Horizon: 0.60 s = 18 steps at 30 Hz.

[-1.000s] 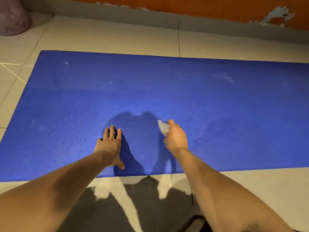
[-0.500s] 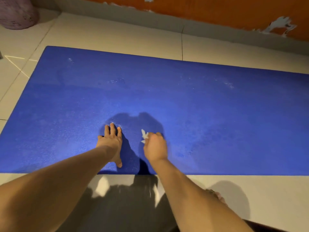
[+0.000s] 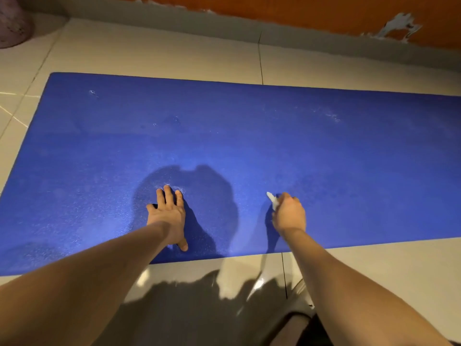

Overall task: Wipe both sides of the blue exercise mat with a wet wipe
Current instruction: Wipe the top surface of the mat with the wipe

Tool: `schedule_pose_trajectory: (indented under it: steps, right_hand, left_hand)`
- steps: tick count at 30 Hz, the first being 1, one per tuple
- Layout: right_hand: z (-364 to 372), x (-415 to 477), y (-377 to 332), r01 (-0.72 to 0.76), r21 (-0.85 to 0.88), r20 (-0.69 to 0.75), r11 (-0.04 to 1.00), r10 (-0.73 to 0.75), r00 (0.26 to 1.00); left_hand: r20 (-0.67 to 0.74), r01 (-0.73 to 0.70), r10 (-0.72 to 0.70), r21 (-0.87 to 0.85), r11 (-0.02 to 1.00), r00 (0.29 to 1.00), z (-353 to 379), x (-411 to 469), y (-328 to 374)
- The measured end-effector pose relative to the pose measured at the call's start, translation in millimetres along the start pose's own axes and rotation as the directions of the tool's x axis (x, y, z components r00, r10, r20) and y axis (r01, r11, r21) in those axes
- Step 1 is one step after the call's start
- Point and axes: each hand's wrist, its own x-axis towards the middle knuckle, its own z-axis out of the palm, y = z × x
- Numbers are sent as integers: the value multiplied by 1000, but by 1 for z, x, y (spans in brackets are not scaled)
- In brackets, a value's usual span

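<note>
One mat (image 3: 249, 136) on tiles (image 3: 149, 53); left hand (image 3: 168, 216) spread flat, right hand (image 3: 289, 216) gripping wipe (image 3: 272, 199).

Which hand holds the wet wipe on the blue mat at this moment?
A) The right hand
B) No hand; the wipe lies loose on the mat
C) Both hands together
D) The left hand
A: the right hand grips the white wet wipe on the blue mat, while the left hand rests flat on the mat with fingers spread.
</note>
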Motion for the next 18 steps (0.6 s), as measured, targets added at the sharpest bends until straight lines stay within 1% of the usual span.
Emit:
schedule_pose_trajectory:
  steps: [4,6,8,10,12,13,18]
  right_hand:
    - [27,-45,-60,121,96,4,988,-121,993]
    - [40,-70,-86,197,139,45,971,-205,978]
    - [51,-88,-100,277,127,96,952,-290,952]
    - [53,-91,-99,305,61,144,950,-311,939]
    - [47,-81,-86,298,-22,151,954,-291,945]
    - [40,-75,-77,276,-38,135,960,-269,954]
    - [4,-42,-12,37,26,10,999,-38,999]
  left_hand:
    - [-12,-7,7,4,1000,1000,1,0,-1]
    - [-16,-11,11,2,1000,1000,1,0,-2]
    - [-18,-11,11,1,1000,1000,1,-1,-2]
    - [-22,-9,9,5,1000,1000,1,-1,-3]
    - [-25,-9,9,10,1000,1000,2,0,-3]
    - [-23,-10,10,8,1000,1000,2,0,-3]
    - [-28,-12,12,5,1000,1000,2,0,-3]
